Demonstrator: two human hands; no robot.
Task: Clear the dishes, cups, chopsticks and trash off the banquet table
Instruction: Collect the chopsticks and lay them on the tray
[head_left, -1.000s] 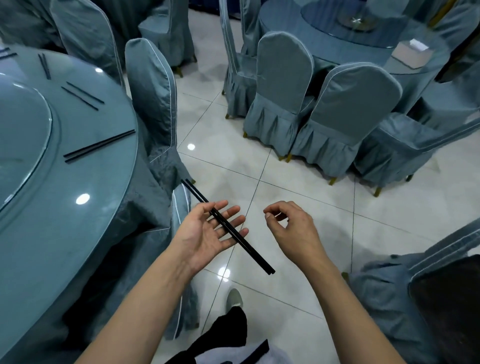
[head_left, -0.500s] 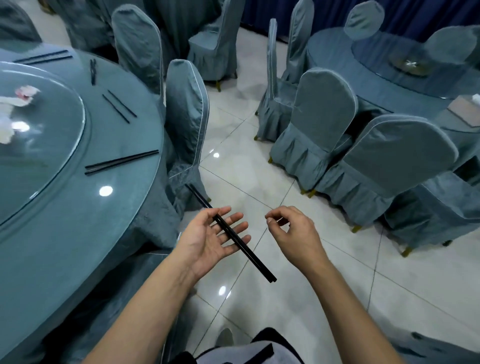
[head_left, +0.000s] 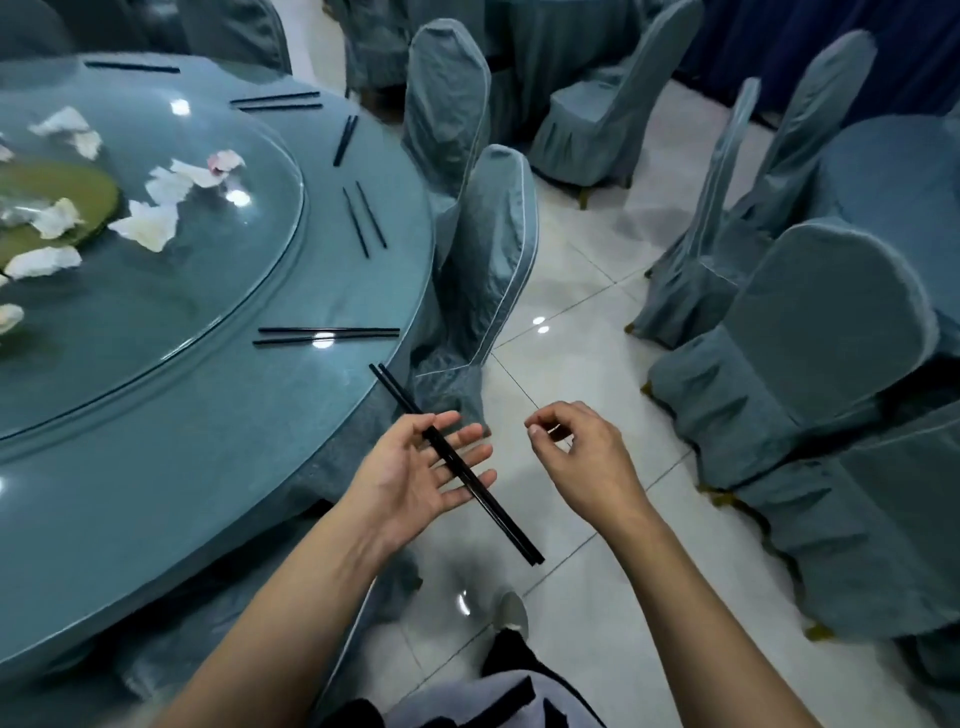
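Observation:
A pair of black chopsticks (head_left: 511, 530) lies across the straight fingers of my left hand (head_left: 415, 473), which is palm up beside the round banquet table (head_left: 156, 467). My right hand (head_left: 587, 457) hovers just to the right with fingers curled, thumb near the fingertips, holding nothing. Another pair of chopsticks (head_left: 327, 335) lies on the table's near right edge. Further pairs (head_left: 363, 218) (head_left: 344, 140) (head_left: 275, 101) sit along the rim beyond it. Crumpled white tissues (head_left: 148, 228) are scattered on the glass turntable (head_left: 182, 312).
A covered chair (head_left: 488, 260) stands against the table just ahead of my hands, with another (head_left: 447, 104) behind it. More covered chairs (head_left: 810, 374) and a second table (head_left: 893, 171) line the right side. A tiled aisle (head_left: 582, 322) runs between.
The view has swung left toward the table, bringing the turntable and tissues into sight. Both hands keep the same pose, the chopsticks still resting on my left fingers.

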